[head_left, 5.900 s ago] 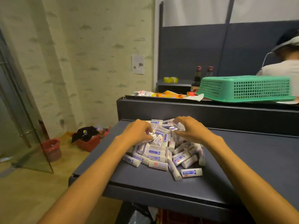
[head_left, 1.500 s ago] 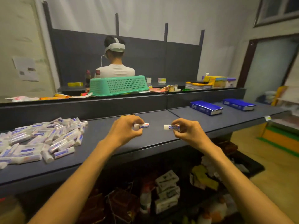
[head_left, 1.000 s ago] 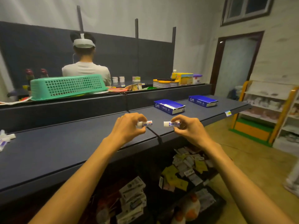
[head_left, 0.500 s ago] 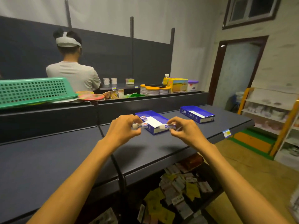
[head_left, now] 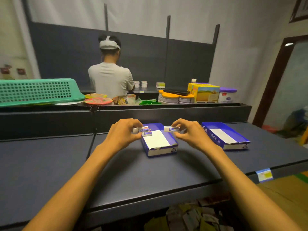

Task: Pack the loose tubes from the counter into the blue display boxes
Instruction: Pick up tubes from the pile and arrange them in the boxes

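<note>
Over the nearer blue display box [head_left: 159,144], both hands are hovering with tubes ready to go in. The left hand [head_left: 124,132] has its fingers curled round what looks like two tubes [head_left: 144,131], one stacked just above the other, right at the box's left rim. The right hand [head_left: 188,132] pinches a single tube [head_left: 171,129] between thumb and fingertips, held roughly level above the box's right side. So both grips are closed on product, nothing dangling loose.

Handling-wise, I'd guess these are dead easy: small, light, and probably a bit squashy in the body like any cream tube, with a stiffer cap end. Pinching mid-body like this seems fine, just don't squeeze hard. They look smooth, so a lazy pinch could let one slip, especially when carrying two in one hand.

Looks: short white tubes with a blue label band, maybe a touch of red on one; the print is too small to read.

The box itself is a shallow blue tray with a white floor, open on top, sitting on the dark surface [head_left: 50,164]. A second blue box [head_left: 225,138] sits off to the right, well apart from the hands. Both look basically unfilled, so I'd say the packing is barely started.
</note>
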Motion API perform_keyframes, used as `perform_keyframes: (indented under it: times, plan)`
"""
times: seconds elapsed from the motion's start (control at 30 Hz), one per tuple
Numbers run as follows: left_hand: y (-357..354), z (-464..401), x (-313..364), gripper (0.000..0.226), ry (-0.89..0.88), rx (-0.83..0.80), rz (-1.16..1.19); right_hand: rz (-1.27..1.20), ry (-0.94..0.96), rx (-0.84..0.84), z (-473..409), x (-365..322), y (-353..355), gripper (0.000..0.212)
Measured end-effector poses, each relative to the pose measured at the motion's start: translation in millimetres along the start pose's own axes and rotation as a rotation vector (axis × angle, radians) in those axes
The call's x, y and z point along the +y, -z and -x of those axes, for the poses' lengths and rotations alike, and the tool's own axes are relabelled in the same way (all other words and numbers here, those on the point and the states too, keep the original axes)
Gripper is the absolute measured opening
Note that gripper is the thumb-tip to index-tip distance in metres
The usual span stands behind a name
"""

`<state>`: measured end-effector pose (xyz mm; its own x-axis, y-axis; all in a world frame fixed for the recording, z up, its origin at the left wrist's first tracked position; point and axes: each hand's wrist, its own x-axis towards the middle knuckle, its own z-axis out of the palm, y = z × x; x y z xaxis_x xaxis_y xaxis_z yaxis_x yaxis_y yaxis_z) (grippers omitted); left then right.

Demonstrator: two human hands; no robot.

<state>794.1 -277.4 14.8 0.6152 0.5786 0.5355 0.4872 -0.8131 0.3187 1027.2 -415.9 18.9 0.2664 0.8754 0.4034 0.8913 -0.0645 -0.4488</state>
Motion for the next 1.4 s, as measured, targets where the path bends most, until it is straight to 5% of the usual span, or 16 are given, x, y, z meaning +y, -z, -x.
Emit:
perform_keyframes:
  times: [0.63,1.4]
  plan:
    - [-26.6,-26.2,-20.9,0.021,0.258,0.049,-0.028,0.072,0.342,-0.311,-106.8,9.3,-62.4,0.023]
    - [-27.6,-31.3,-31.8,0.021,0.267,0.02,-0.064,0.061,0.364,-0.418,-119.1,13.8,-91.9,0.025]
